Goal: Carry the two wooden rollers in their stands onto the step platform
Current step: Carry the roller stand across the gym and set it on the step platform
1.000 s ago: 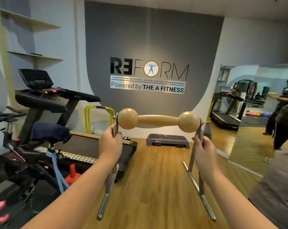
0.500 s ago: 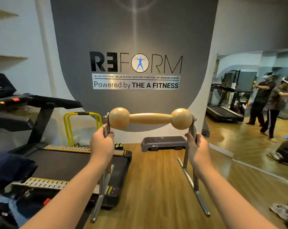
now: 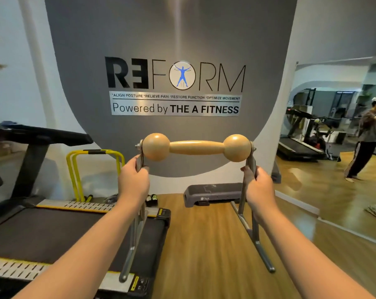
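Wooden roller (image 3: 196, 147) axis horiz left-right, stand (image 3: 250, 216) uprights gripped by L hand (image 3: 133, 184), R hand (image 3: 259, 188)

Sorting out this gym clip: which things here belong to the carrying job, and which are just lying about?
Job: wooden roller, metal stand, step platform, left hand, right hand.
Lying about: treadmill, yellow hurdles, wall sign, mirror.

Grey wall panel (image 3: 204, 39) straight ahead, REFORM sign (image 3: 175, 86) gleaming under a streak of light. Wood floor (image 3: 204, 244) below. Black treadmill (image 3: 53, 231) on the left, yellow hurdles (image 3: 94, 169) behind it. Big mirror (image 3: 338, 134) at right, showing more treadmills.
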`<action>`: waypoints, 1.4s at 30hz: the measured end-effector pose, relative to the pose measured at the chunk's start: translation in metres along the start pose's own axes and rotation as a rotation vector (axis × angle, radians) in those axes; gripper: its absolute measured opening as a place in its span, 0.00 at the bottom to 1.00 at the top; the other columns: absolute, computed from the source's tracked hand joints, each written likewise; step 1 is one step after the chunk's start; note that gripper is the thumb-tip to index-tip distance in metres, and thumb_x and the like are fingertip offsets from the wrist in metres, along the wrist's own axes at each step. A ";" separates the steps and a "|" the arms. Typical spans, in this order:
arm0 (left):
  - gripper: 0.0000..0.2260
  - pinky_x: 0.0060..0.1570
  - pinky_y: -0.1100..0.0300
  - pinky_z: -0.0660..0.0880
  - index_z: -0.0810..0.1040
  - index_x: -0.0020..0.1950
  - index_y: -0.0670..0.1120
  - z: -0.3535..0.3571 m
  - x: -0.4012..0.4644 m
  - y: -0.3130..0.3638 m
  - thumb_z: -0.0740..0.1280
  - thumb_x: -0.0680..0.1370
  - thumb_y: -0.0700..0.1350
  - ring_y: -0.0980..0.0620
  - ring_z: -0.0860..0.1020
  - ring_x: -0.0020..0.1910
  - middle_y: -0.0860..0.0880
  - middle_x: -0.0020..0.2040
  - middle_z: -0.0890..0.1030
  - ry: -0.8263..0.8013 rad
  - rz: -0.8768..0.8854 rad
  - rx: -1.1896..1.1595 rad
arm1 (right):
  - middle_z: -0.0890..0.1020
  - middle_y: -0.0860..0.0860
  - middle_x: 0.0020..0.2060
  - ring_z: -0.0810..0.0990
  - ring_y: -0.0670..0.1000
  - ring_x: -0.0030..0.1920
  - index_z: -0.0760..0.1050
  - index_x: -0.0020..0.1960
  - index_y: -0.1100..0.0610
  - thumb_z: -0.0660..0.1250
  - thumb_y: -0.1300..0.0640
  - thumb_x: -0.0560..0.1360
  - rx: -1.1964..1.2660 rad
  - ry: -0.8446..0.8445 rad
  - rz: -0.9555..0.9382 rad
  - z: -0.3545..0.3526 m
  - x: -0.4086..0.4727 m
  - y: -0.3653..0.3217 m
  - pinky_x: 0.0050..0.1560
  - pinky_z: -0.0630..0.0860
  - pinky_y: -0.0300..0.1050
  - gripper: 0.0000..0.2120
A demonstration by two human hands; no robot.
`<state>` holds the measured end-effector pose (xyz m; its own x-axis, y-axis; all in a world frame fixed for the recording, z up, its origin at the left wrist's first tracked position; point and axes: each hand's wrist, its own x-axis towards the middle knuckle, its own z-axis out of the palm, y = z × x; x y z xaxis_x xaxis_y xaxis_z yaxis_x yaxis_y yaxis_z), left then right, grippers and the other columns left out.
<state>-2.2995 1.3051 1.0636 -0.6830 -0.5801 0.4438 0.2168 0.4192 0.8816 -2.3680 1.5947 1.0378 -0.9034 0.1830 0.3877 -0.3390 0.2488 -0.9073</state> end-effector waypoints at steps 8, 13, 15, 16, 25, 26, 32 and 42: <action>0.14 0.34 0.53 0.62 0.71 0.37 0.53 0.101 0.149 -0.041 0.63 0.79 0.36 0.51 0.66 0.33 0.51 0.33 0.69 0.031 0.015 -0.001 | 0.77 0.57 0.39 0.74 0.52 0.39 0.75 0.52 0.53 0.59 0.43 0.86 -0.017 -0.009 0.000 0.077 0.172 0.037 0.37 0.72 0.51 0.14; 0.12 0.35 0.52 0.61 0.70 0.38 0.49 0.158 0.219 -0.075 0.63 0.80 0.38 0.52 0.65 0.33 0.51 0.33 0.68 0.028 0.019 -0.027 | 0.74 0.53 0.37 0.72 0.51 0.37 0.74 0.51 0.54 0.59 0.45 0.86 -0.043 0.000 -0.026 0.112 0.253 0.066 0.36 0.70 0.49 0.14; 0.12 0.35 0.52 0.60 0.68 0.37 0.48 0.186 0.248 -0.094 0.63 0.79 0.37 0.51 0.64 0.33 0.51 0.32 0.67 0.016 0.019 -0.036 | 0.75 0.53 0.38 0.72 0.52 0.37 0.75 0.51 0.54 0.59 0.45 0.86 -0.047 0.002 -0.013 0.129 0.284 0.084 0.37 0.71 0.51 0.14; 0.13 0.35 0.53 0.60 0.67 0.36 0.48 0.200 0.263 -0.103 0.63 0.79 0.37 0.51 0.64 0.32 0.51 0.32 0.66 0.007 0.022 -0.040 | 0.75 0.54 0.39 0.73 0.52 0.38 0.75 0.51 0.55 0.59 0.45 0.86 -0.049 0.008 -0.010 0.137 0.300 0.093 0.38 0.71 0.52 0.15; 0.15 0.32 0.55 0.56 0.63 0.33 0.50 0.325 0.427 -0.172 0.62 0.77 0.36 0.56 0.62 0.28 0.53 0.30 0.64 -0.034 -0.008 -0.088 | 0.75 0.52 0.39 0.73 0.51 0.39 0.75 0.52 0.56 0.59 0.48 0.87 -0.090 0.075 0.005 0.216 0.455 0.148 0.38 0.70 0.49 0.13; 0.14 0.33 0.55 0.56 0.63 0.33 0.49 0.339 0.445 -0.177 0.61 0.76 0.36 0.55 0.61 0.29 0.53 0.30 0.64 -0.042 -0.011 -0.088 | 0.75 0.52 0.38 0.73 0.51 0.39 0.75 0.52 0.57 0.59 0.48 0.87 -0.093 0.092 0.012 0.222 0.470 0.153 0.38 0.70 0.48 0.14; 0.14 0.32 0.56 0.58 0.65 0.34 0.49 0.427 0.527 -0.204 0.63 0.76 0.36 0.51 0.63 0.30 0.51 0.30 0.65 -0.107 -0.027 -0.133 | 0.74 0.53 0.39 0.72 0.51 0.39 0.75 0.57 0.60 0.59 0.50 0.87 -0.122 0.115 0.035 0.245 0.560 0.185 0.39 0.70 0.47 0.14; 0.16 0.33 0.56 0.58 0.64 0.34 0.51 0.614 0.619 -0.272 0.64 0.76 0.36 0.58 0.63 0.25 0.56 0.26 0.66 -0.069 -0.075 -0.184 | 0.75 0.51 0.40 0.73 0.50 0.40 0.75 0.55 0.57 0.59 0.47 0.87 -0.121 0.057 0.045 0.264 0.754 0.309 0.41 0.72 0.47 0.14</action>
<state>-3.2095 1.2610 1.0001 -0.7470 -0.5526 0.3697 0.2835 0.2382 0.9289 -3.2234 1.5588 1.0072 -0.8996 0.2493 0.3585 -0.2611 0.3510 -0.8992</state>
